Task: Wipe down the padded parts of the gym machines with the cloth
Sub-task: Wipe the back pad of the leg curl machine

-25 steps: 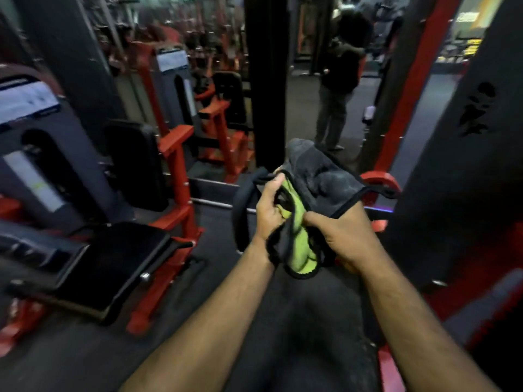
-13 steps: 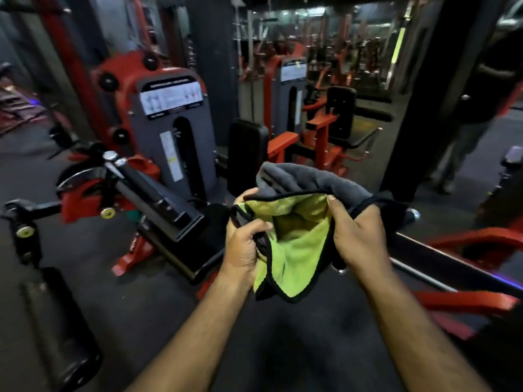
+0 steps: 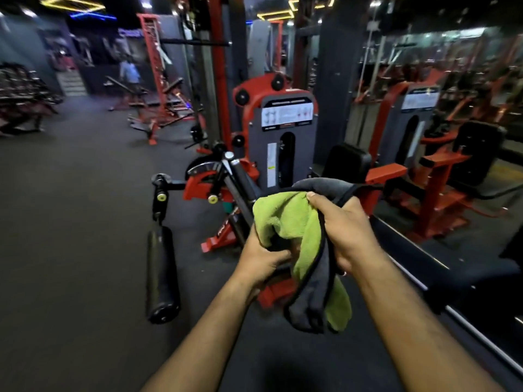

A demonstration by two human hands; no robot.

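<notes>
Black foam roller pad point(image 3: 162, 274) lies left of the red-and-grey weight machine point(image 3: 278, 137); before it, left hand point(image 3: 261, 261) and right hand point(image 3: 343, 233) both clutch the soft green-and-grey microfibre cloth point(image 3: 294, 222) (light, floppy; probably best bunched mid-fold).

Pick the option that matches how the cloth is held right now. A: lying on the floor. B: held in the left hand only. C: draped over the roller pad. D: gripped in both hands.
D: the left hand and right hand both grip the cloth, held in the air away from the roller pad.
</notes>
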